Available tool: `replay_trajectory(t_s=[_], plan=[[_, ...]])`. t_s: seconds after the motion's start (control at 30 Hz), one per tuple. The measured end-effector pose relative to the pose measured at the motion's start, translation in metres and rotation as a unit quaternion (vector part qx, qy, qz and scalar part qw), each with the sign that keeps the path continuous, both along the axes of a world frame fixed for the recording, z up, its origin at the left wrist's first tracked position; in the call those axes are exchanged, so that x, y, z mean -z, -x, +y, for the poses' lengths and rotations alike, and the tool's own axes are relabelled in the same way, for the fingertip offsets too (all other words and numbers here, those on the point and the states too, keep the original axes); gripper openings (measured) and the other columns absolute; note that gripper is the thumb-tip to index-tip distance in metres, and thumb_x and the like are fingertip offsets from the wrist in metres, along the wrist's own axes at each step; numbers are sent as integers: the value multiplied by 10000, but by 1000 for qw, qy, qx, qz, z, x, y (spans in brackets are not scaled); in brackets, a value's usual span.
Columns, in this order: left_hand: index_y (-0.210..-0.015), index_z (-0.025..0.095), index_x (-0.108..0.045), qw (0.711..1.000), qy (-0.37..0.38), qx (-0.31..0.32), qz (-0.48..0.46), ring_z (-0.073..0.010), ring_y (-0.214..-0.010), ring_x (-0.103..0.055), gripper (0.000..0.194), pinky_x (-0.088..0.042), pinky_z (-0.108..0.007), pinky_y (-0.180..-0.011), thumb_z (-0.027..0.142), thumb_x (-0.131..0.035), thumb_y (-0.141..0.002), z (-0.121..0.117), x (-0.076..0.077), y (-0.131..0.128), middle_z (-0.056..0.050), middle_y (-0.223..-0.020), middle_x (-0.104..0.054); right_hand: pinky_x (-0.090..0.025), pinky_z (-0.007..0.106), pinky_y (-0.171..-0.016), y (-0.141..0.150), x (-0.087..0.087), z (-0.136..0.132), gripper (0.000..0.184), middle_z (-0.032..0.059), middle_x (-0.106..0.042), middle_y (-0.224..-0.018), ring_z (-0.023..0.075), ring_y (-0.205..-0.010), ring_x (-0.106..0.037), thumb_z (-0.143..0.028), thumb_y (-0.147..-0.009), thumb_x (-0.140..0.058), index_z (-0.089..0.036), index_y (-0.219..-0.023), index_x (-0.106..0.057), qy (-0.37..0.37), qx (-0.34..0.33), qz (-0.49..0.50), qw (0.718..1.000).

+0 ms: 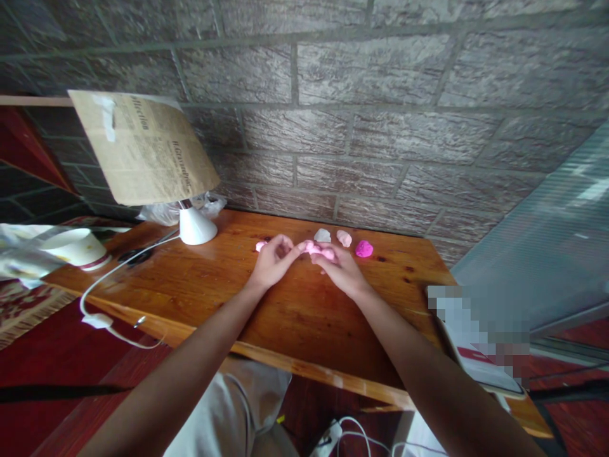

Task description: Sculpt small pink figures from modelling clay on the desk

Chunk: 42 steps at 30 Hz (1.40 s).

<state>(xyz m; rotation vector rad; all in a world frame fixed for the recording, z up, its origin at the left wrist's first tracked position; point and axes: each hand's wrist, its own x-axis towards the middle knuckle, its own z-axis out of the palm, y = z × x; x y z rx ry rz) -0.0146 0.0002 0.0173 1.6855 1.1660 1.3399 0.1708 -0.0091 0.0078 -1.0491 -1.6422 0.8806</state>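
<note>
Above the middle of the wooden table [295, 317], both hands meet at a lumpy strip of pink modelling clay [318, 249]. My left hand [276, 259] pinches its left end between thumb and fingers. Around its right part, the fingers of my right hand [341, 266] are closed. Just behind the hands lie a white lump [322, 235] and a pale pink lump [344, 238]. A bright magenta lump [364, 248] sits to the right of them. Beside my left hand is a small pink piece [260, 245], partly hidden by the fingers.
A lamp [197, 225] with a paper shade stands at the back left, a plastic bag behind it. Its white cord [114, 273] hangs over the front edge. Scissors [136, 255] and a paper cup [78, 247] are far left. A flat device [476, 343] lies at the right.
</note>
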Motion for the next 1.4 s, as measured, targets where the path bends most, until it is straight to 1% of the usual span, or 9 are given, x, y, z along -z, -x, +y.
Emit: replay_trajectory(t_s=[0.07, 0.17, 0.3, 0.43, 0.6, 0.77, 0.93, 1.2, 1.4], plan=[[-776, 180, -651, 998, -47, -12, -30, -156, -791, -593, 363, -445, -263, -752, 509, -798, -731, -1, -1, -1, -21, -812, -666, -549, 283, -660, -1, -2, 0, 329, 59, -752, -1026, 204, -902, -703, -434, -855, -654, -212, -1092, -708, 49, -19, 21, 998], [-1017, 184, -701, 995, -36, 74, -53, -202, -1045, -641, 411, -463, -310, -955, 414, -839, -706, 1, 2, -3, -79, -1100, -719, -513, 257, -609, -2, -6, -1, 361, 66, -752, -985, 203, -885, -701, -470, -855, -659, -197, -1087, -702, 69, -37, 3, 997], [-1026, 170, -709, 981, 36, 164, -94, -214, -1010, -688, 413, -486, -368, -993, 442, -815, -735, 4, 10, -3, -88, -1053, -754, -478, 244, -565, -4, -4, -1, 385, 56, -727, -839, 186, -791, -690, -502, -858, -661, -163, -1040, -679, 97, -52, -25, 994], [-968, 163, -726, 981, 64, 140, -116, -208, -973, -702, 419, -504, -349, -944, 456, -844, -694, 6, 12, -1, -82, -1028, -769, -458, 234, -532, -5, -2, 0, 363, 49, -723, -816, 169, -733, -679, -480, -847, -681, -161, -1022, -671, 108, -74, -16, 991], [-1025, 150, -710, 979, 109, 90, -148, -173, -803, -688, 518, -490, -276, -725, 461, -877, -645, 10, 9, 1, -67, -906, -770, -476, 228, -541, -10, -5, 4, 333, 71, -760, -1025, 166, -778, -699, -353, -755, -774, -196, -1037, -694, 113, -106, -4, 988], [-1013, 145, -710, 972, 131, 67, -181, -136, -723, -659, 531, -467, -243, -659, 463, -887, -627, 12, 9, 2, -52, -860, -758, -488, 239, -541, -13, -4, 6, 207, 101, -720, -1232, 167, -797, -697, -294, -701, -797, -188, -873, -752, 94, -106, -24, 990], [-1013, 136, -697, 963, 162, 70, -203, -139, -761, -684, 541, -510, -240, -683, 459, -891, -626, 11, 10, 1, -50, -874, -754, -485, 242, -504, -9, -7, 3, 305, 72, -790, -955, 170, -693, -696, -319, -732, -778, -196, -1009, -754, 111, -85, 25, 990], [-940, 137, -714, 931, 222, 77, -280, -132, -818, -689, 367, -590, -262, -748, 332, -887, -682, 15, 13, 2, -46, -935, -728, -561, 299, -628, -9, -4, 5, 375, 68, -799, -929, 182, -719, -719, -238, -669, -797, -187, -1036, -738, 126, -78, 59, 987], [-919, 142, -734, 903, 261, 91, -328, -122, -875, -689, 130, -598, -298, -892, 195, -782, -811, 15, 10, 3, -51, -974, -728, -555, 334, -702, -6, 4, 6, 308, 59, -780, -873, 172, -711, -705, -339, -705, -806, -187, -944, -685, 58, -46, 8, 997]])
